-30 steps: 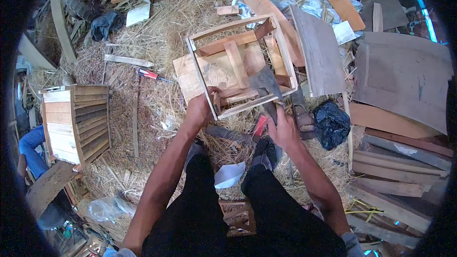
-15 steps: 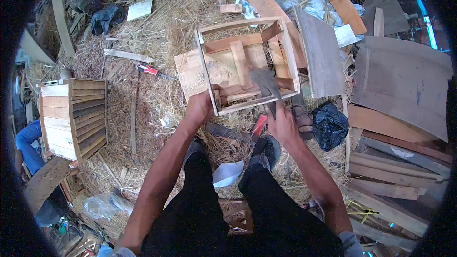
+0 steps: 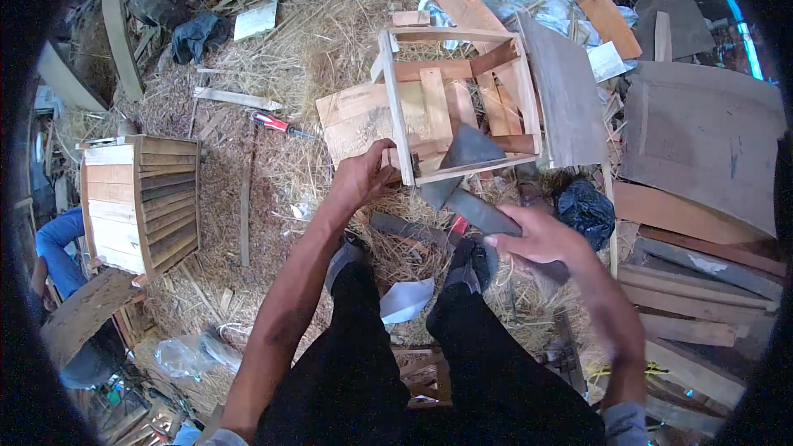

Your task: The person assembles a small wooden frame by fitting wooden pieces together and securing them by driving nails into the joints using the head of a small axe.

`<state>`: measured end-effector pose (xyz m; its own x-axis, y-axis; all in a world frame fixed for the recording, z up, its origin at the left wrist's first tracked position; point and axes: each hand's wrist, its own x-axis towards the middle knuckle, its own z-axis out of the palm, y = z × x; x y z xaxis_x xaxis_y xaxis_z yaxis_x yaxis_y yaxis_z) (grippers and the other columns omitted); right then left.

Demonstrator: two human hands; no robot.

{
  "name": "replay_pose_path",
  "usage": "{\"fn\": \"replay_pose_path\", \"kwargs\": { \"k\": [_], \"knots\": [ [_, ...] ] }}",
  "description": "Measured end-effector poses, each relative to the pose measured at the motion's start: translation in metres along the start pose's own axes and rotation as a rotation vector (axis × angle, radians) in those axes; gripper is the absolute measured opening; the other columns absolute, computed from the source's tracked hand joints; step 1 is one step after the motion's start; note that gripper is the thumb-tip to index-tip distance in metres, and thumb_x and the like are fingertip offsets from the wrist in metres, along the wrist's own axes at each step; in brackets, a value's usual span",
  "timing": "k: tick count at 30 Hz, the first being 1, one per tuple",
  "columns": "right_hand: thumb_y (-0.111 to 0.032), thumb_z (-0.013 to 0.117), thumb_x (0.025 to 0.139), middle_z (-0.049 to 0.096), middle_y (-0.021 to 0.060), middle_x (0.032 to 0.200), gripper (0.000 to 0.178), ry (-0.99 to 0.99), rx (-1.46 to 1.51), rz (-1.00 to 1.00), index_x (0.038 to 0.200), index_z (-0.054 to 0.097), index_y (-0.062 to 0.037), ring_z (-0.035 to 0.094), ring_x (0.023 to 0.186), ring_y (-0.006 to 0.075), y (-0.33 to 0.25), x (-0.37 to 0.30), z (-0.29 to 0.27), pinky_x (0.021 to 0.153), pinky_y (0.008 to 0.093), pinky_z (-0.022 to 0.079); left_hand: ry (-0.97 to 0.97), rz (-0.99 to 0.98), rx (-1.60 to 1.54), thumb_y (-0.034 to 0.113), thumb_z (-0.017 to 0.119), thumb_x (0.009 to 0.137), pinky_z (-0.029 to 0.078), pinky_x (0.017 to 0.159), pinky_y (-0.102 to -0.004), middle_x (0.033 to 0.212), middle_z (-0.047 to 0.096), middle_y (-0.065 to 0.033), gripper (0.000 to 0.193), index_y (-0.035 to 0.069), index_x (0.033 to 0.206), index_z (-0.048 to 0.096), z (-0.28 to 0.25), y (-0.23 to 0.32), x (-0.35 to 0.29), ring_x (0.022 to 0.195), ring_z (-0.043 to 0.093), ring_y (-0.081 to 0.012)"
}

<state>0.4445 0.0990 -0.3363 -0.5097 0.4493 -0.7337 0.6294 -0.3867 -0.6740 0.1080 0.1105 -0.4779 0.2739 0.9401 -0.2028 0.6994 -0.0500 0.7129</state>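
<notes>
A wooden box frame of thin battens stands in front of me, its near side unboarded. At its near left corner my left hand is closed around the frame's edge. My right hand grips the dark handle of a hatchet. The hatchet's broad metal head lies across the frame's near rail, with the wide blade over the inside of the frame. A loose board lies under and to the left of the frame.
A red-handled screwdriver lies on the straw to the left, beyond a slatted wooden crate. Planks and a grey sheet are stacked at right. A black plastic bag sits near my right hand. Someone's blue-clad leg shows far left.
My right hand has moved right and toward me, swinging the hatchet's handle out to the right. The frame has tilted and shifted slightly right in view; my left hand stays at its corner.
</notes>
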Motion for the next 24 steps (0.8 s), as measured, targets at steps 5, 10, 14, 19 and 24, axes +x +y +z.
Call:
{"fn": "replay_pose_path", "kwargs": {
  "k": [5, 10, 14, 19, 24],
  "knots": [
    [-0.038, 0.072, 0.087, 0.066, 0.0148, 0.078, 0.046, -0.160, -0.392, 0.056, 0.107, 0.057, 0.0001, 0.067, 0.071, 0.0269, 0.005, -0.019, -0.014, 0.064, 0.0398, 0.052, 0.043, 0.049, -0.055, 0.021, 0.067, 0.088, 0.049, 0.060, -0.0483, 0.068, 0.060, -0.0174, 0.043, 0.013, 0.126, 0.050, -0.004, 0.000, 0.012, 0.068, 0.063, -0.0404],
    [-0.047, 0.074, 0.081, 0.068, 0.0257, 0.095, 0.064, -0.118, -0.562, 0.070, 0.116, 0.056, 0.0032, 0.067, 0.093, 0.0422, 0.038, -0.013, -0.004, 0.083, 0.0480, 0.053, 0.041, 0.082, -0.070, 0.019, 0.069, 0.088, 0.047, 0.057, -0.0435, 0.064, 0.055, -0.0144, 0.043, 0.012, 0.127, 0.051, -0.010, -0.005, 0.016, 0.060, 0.058, -0.0369],
    [-0.045, 0.075, 0.080, 0.067, 0.0267, 0.097, 0.063, -0.086, -0.566, 0.120, 0.115, 0.056, 0.0040, 0.066, 0.094, 0.0433, 0.058, -0.007, -0.002, 0.083, 0.0482, 0.053, 0.036, 0.044, -0.147, 0.013, 0.069, 0.088, 0.044, 0.054, -0.0376, 0.063, 0.054, -0.0116, 0.042, 0.011, 0.126, 0.052, -0.021, 0.011, 0.020, 0.055, 0.053, -0.0263],
    [-0.039, 0.072, 0.084, 0.062, 0.0268, 0.115, 0.056, 0.064, -0.529, 0.058, 0.119, 0.055, 0.0022, 0.061, 0.109, 0.0401, 0.079, 0.002, 0.014, 0.090, 0.0455, 0.048, 0.064, -0.004, -0.130, 0.018, 0.071, 0.088, 0.041, 0.051, -0.0383, 0.058, 0.049, -0.0109, 0.041, 0.010, 0.124, 0.053, -0.031, 0.018, 0.019, 0.050, 0.050, -0.0272],
    [-0.023, 0.068, 0.088, 0.052, 0.0269, 0.123, 0.049, 0.583, -0.386, -0.199, 0.124, 0.050, 0.0044, 0.052, 0.116, 0.0441, 0.030, 0.026, 0.036, 0.099, 0.0471, 0.044, 0.103, 0.008, -0.176, 0.019, 0.075, 0.087, 0.030, 0.046, -0.0294, 0.055, 0.038, -0.0009, 0.038, 0.008, 0.117, 0.055, -0.035, 0.037, 0.010, 0.049, 0.033, -0.0100]
  ]
}}
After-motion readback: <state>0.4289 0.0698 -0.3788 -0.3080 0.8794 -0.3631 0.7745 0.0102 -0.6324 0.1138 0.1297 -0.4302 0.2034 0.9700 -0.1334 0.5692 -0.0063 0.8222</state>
